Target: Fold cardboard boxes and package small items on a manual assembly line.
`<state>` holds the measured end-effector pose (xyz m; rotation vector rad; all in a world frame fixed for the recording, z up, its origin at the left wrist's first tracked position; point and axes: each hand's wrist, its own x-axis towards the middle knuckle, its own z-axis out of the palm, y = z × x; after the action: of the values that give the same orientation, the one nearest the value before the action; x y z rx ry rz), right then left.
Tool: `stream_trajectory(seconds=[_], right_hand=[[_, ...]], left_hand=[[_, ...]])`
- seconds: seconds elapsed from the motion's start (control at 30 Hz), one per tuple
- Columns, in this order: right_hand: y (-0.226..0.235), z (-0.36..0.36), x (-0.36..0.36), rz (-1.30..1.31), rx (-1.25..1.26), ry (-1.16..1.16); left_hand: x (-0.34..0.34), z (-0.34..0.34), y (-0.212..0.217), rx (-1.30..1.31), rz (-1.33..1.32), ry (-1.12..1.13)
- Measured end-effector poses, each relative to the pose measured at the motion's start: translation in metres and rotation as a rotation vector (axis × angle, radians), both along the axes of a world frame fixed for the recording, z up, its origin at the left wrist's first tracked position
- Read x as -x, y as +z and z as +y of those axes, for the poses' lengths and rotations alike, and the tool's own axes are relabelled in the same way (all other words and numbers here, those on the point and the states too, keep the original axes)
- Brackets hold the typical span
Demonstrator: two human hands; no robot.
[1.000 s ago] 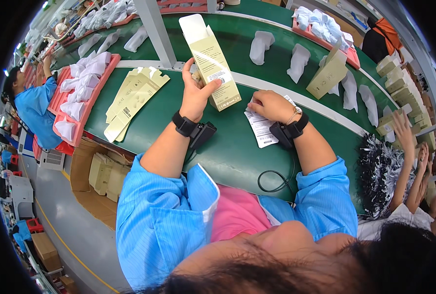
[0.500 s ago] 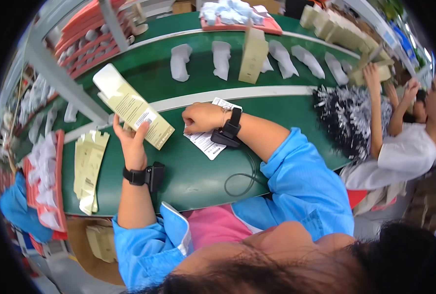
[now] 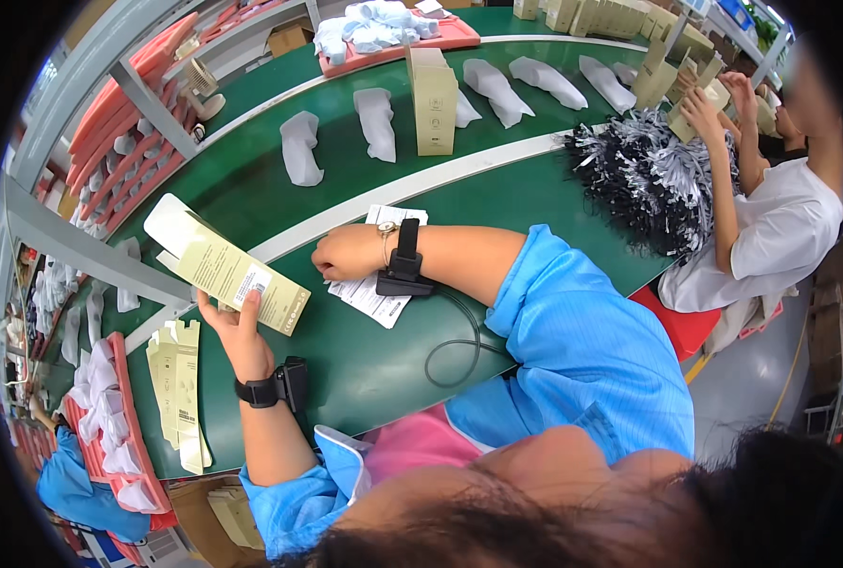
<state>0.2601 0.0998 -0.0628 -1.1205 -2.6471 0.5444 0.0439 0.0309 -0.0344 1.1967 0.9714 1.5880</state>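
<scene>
My left hand (image 3: 236, 331) grips a pale yellow carton box (image 3: 208, 260) near its lower end. The box is tilted, with its white-lined flap up at the far left end. My right hand (image 3: 350, 252) is closed, knuckles up, over a small stack of printed leaflets (image 3: 380, 305) on the green table. Its fingertips are at the stack's left edge and partly hidden, so I cannot make out what they pinch. Flattened pale yellow boxes (image 3: 175, 383) lie left of my left hand.
White-wrapped pieces (image 3: 300, 150) lie in a row on the green belt (image 3: 251, 180), beside an upright yellow box (image 3: 431, 104). Pink trays (image 3: 461, 36) stand beyond and at left. A black-and-silver tinsel heap (image 3: 644, 180) lies right, near a co-worker in white (image 3: 781, 232).
The whole view has shifted, so the table and belt appear turned. My left hand still grips the box, and my right hand stays closed at the leaflets, slightly further over their left edge.
</scene>
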Motion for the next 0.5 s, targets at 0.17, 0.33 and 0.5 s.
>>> stream_trajectory(seconds=[0.17,0.33,0.5], right_hand=[[0.000,-0.001,-0.002,0.030,-0.053,0.084],[0.018,-0.013,-0.001,-0.089,-0.216,0.128],[0.036,-0.014,-0.002,0.163,-0.468,0.033]], left_hand=[[0.002,0.000,0.000,0.004,0.004,-0.023],[0.002,0.000,0.000,0.002,0.008,-0.032],[0.004,0.001,-0.003,-0.008,0.028,-0.037]])
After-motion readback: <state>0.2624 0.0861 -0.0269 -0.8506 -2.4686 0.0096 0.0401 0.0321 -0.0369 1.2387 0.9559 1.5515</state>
